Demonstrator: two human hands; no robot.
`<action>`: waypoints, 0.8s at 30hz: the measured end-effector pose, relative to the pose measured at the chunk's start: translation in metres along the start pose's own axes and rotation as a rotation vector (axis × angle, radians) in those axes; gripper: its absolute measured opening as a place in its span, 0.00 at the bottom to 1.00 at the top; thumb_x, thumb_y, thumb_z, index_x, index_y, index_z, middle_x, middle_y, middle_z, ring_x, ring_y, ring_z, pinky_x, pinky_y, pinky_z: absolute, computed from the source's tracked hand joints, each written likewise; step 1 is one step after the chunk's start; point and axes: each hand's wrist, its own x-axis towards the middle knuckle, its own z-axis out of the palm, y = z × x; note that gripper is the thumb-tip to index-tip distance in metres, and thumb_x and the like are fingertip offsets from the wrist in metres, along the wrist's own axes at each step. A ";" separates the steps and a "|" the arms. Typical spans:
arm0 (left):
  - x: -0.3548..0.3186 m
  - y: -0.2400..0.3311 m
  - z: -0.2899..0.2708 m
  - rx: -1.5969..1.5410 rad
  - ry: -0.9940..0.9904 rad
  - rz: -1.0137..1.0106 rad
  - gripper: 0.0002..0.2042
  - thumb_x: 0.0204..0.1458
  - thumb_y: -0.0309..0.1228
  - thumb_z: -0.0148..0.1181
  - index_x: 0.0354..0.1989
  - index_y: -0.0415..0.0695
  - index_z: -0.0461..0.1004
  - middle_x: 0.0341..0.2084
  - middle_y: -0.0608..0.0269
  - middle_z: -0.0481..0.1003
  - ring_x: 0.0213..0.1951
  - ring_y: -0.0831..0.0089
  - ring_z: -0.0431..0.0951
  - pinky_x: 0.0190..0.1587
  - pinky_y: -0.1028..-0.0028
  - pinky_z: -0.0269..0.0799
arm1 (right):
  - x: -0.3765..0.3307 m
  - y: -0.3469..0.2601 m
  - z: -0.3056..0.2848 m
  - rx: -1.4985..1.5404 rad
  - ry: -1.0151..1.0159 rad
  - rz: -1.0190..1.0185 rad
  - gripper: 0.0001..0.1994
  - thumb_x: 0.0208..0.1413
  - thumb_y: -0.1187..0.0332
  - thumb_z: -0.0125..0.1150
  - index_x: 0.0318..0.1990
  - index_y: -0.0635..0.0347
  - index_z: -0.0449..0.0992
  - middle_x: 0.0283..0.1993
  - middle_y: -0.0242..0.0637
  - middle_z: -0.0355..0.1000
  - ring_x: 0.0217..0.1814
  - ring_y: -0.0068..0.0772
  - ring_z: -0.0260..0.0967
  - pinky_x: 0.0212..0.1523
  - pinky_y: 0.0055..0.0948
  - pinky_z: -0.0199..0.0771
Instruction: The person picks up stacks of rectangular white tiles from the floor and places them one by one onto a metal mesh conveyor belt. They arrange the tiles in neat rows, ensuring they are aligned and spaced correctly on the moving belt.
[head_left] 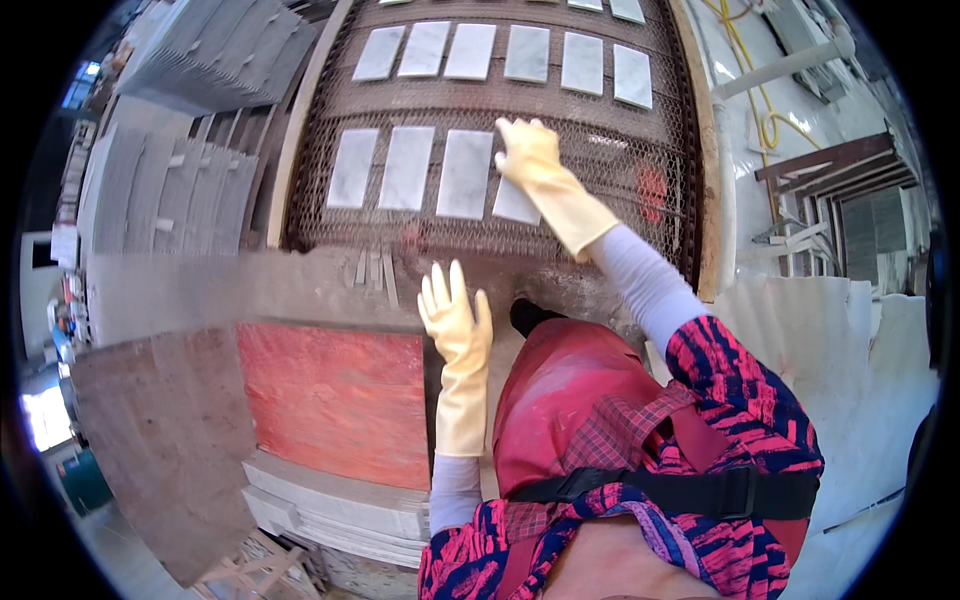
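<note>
Both my hands wear pale yellow rubber gloves. My right hand (pixel 528 152) reaches over the mesh belt (pixel 590 190), its fingers bent around the upper part of a white marble tile (pixel 514 204). The glove hides the far end of that tile. To its left, in the same near row, lie a white tile (pixel 465 174), another tile (pixel 406 168) and a grey-veined tile (pixel 352 168). Nearer to me, my left hand (pixel 455 308) hangs in the air with its fingers spread, holding nothing, short of the belt's near edge.
A farther row of tiles (pixel 470 52) crosses the belt between wooden side rails (pixel 312 125). Stacked slabs (pixel 205 60) stand at the left. Below them are a red board (pixel 335 400) and a brown board (pixel 165 440). A yellow hose (pixel 770 125) lies at the right.
</note>
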 end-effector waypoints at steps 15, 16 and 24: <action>-0.562 0.008 -0.164 0.111 0.172 -1.236 0.29 0.60 0.39 0.67 0.70 0.45 0.73 0.67 0.42 0.74 0.68 0.45 0.73 0.71 0.53 0.69 | -0.395 -0.215 0.105 0.401 -0.320 -1.073 0.27 0.60 0.56 0.70 0.65 0.57 0.77 0.58 0.51 0.81 0.61 0.59 0.78 0.64 0.52 0.76; -0.577 0.020 -0.171 0.089 0.187 -1.279 0.29 0.61 0.39 0.66 0.71 0.45 0.73 0.67 0.43 0.74 0.68 0.46 0.73 0.71 0.54 0.69 | -0.433 -0.220 0.104 0.412 -0.474 -1.104 0.27 0.61 0.56 0.69 0.65 0.56 0.78 0.58 0.52 0.81 0.62 0.60 0.77 0.64 0.52 0.76; -0.654 0.109 -0.149 -0.186 0.329 -1.607 0.28 0.64 0.44 0.64 0.71 0.50 0.73 0.66 0.46 0.76 0.68 0.48 0.74 0.71 0.54 0.68 | -0.582 -0.278 0.121 0.165 -0.942 -1.684 0.26 0.64 0.54 0.66 0.67 0.50 0.76 0.52 0.54 0.81 0.57 0.61 0.78 0.61 0.55 0.77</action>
